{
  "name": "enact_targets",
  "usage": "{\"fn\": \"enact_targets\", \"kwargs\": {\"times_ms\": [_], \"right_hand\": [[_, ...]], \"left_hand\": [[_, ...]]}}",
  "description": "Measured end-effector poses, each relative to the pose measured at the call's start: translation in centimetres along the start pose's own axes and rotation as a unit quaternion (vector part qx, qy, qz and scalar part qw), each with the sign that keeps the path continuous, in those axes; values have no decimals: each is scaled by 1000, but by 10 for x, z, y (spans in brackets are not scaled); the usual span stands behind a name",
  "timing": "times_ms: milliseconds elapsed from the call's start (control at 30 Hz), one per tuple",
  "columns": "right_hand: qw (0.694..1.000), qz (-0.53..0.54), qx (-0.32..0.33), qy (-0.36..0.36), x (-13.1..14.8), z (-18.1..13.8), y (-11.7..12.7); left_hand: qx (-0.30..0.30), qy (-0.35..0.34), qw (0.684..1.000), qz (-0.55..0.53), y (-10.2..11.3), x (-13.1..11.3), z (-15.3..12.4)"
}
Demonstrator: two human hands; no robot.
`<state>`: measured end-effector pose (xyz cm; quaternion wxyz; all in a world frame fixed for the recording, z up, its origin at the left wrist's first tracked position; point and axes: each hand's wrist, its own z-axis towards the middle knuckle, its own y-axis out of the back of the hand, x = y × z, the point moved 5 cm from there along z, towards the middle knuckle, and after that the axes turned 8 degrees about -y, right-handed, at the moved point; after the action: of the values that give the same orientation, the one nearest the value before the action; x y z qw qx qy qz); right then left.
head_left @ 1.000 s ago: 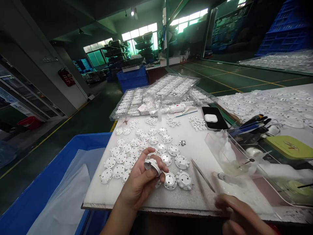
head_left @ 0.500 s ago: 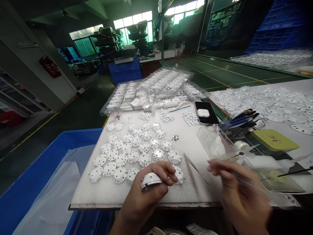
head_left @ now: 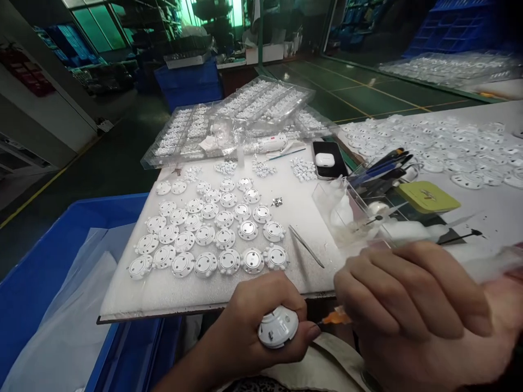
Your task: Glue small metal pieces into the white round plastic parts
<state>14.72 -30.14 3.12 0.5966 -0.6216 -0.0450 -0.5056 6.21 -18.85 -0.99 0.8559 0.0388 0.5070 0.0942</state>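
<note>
My left hand (head_left: pixel 249 307) is closed round a white round plastic part (head_left: pixel 280 329), its domed side with small slots facing up. My right hand (head_left: pixel 420 310) is closed in a fist at the lower right. From it sticks out an orange needle tip (head_left: pixel 335 316), pointing at the left thumb beside the white part; it looks like the tip of a squeeze bottle, whose body is mostly hidden by the fingers. Several finished-looking white discs (head_left: pixel 205 235) lie in rows on the white foam sheet (head_left: pixel 163 296). Tweezers (head_left: pixel 306 247) rest to their right.
Small white pieces (head_left: pixel 303 169) and tiny metal bits (head_left: pixel 277 202) lie in piles. A phone (head_left: pixel 330 149) bears a white earbud case (head_left: pixel 324 159). A clear box (head_left: pixel 312 190), a yellow tin (head_left: pixel 429 196) and stacked bagged parts (head_left: pixel 261 100) stand around; a blue crate (head_left: pixel 81 218) is at left.
My right hand has closed on the orange-tipped bottle and brought it near my left hand. The left hand has moved down and right with the white part. The view has tilted down.
</note>
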Motion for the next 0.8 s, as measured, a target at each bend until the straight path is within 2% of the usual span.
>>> {"fn": "enact_targets", "kwargs": {"times_ms": [67,100,233,300,500,633,800], "right_hand": [[993,118,-23,20,0,9,-2],[989,141,-37,15,-1,12,-2],[990,91,-102,-21,-4,14,0],[990,84,-107,-24,-6,12,-1],[978,207,-16,-32,-9,11,-6],[967,247,56,-27,-8,12,-11],[963,258,79,-27,-8,14,-12]], "left_hand": [[-3,-19,1000,9,0,-3,0],[-1,-25,1000,13,-1,-4,-1],[11,-37,999,25,-4,-7,-1],[16,-43,999,28,-4,-8,-2],[25,-74,995,60,-5,-13,-3],[13,-100,993,65,-5,-16,-3],[13,-97,993,62,-6,-15,-3]]}}
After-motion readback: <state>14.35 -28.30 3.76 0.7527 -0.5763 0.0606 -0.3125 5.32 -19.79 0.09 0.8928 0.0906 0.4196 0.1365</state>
